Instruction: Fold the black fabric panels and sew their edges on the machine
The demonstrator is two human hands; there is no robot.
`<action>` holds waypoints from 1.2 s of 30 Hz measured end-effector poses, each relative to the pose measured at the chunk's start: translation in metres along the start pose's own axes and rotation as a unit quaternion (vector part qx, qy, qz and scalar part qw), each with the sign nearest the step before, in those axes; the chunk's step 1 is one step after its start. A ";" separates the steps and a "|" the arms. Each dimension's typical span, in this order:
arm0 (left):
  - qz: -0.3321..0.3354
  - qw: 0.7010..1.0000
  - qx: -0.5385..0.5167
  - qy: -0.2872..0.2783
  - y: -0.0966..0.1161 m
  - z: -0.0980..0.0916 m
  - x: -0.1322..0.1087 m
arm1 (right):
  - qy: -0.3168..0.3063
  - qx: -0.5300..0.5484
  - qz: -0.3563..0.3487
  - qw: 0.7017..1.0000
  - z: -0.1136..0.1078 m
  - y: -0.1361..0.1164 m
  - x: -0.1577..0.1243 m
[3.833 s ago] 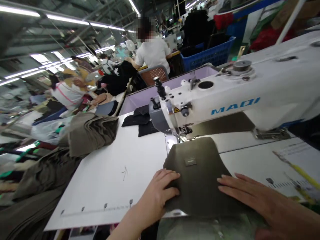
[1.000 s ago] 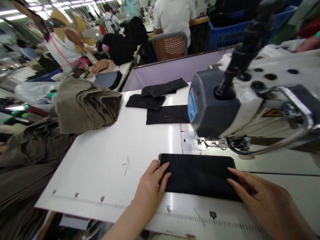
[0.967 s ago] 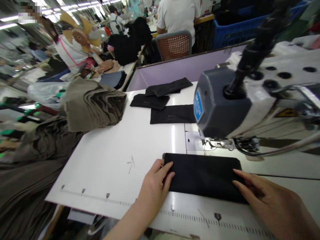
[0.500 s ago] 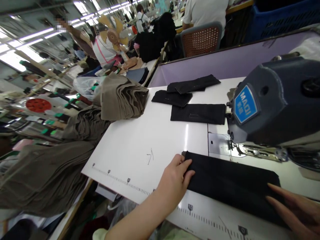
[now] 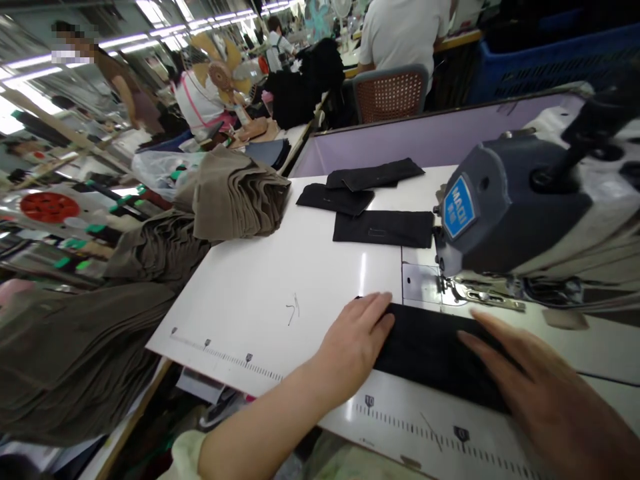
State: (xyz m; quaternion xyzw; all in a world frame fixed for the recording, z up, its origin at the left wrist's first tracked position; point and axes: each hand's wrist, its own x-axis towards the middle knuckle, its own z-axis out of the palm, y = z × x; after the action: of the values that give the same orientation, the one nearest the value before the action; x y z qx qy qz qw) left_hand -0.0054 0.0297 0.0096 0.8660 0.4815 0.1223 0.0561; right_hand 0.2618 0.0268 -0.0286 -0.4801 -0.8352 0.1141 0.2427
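Note:
A long black fabric piece (image 5: 435,350) lies on the white table (image 5: 240,287) in front of the sewing machine (image 5: 520,193). My left hand (image 5: 355,340) rests on its left end, fingers extended and lying flat on the cloth. Over its right part is my right hand (image 5: 535,387), somewhat blurred, with the fingers spread and the fingertips at the fabric. Behind, near the needle area, several smaller black pieces (image 5: 383,228) lie partly overlapping; the front one shows a small stitched rectangle.
Folded brown fabric (image 5: 240,193) is stacked at the table's left edge, with more brown cloth (image 5: 75,360) beyond it. A purple partition (image 5: 390,140) borders the back. Other people, a fan (image 5: 220,73) and a blue crate (image 5: 555,63) are farther off.
My right hand has moved left and up along the black fabric, and its fingers are spread wider. My left hand's fingers lie flatter over the left end. The camera view has shifted slightly.

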 end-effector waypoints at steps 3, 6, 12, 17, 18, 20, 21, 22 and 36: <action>0.068 0.996 -0.005 -0.053 0.005 -0.004 0.008 | -0.004 -0.049 -0.150 0.987 0.000 -0.012 0.015; 0.015 0.997 -0.003 -0.074 0.018 -0.002 0.015 | -0.021 -0.092 -0.162 0.982 0.003 -0.018 0.021; -0.058 0.995 0.012 -0.077 0.026 0.022 0.013 | -0.008 -0.125 -0.175 0.977 0.014 -0.019 0.019; -0.035 0.994 0.038 -0.093 0.015 0.028 0.009 | -0.010 -0.139 -0.174 0.975 0.019 -0.015 0.017; -0.034 0.994 0.050 -0.088 0.016 0.027 0.009 | -0.009 -0.141 -0.172 0.975 0.020 -0.016 0.017; -0.019 0.994 0.078 -0.068 0.020 0.024 0.007 | -0.006 -0.141 -0.165 0.976 0.020 -0.018 0.016; 0.005 0.994 0.089 -0.060 0.022 0.023 0.006 | -0.002 -0.138 -0.157 0.978 0.020 -0.020 0.017; 0.037 0.993 0.098 -0.055 0.024 0.021 0.006 | 0.005 -0.134 -0.148 0.980 0.020 -0.023 0.017; 0.096 0.991 0.060 -0.071 -0.007 0.013 0.089 | -0.019 -0.091 -0.210 0.973 -0.015 0.011 0.049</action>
State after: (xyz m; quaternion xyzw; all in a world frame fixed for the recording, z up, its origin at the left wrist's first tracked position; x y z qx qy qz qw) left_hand 0.0369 0.1094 0.0098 0.9165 0.3975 0.0363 0.0262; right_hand 0.2572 0.0735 -0.0064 -0.3115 -0.9288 -0.0069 0.2004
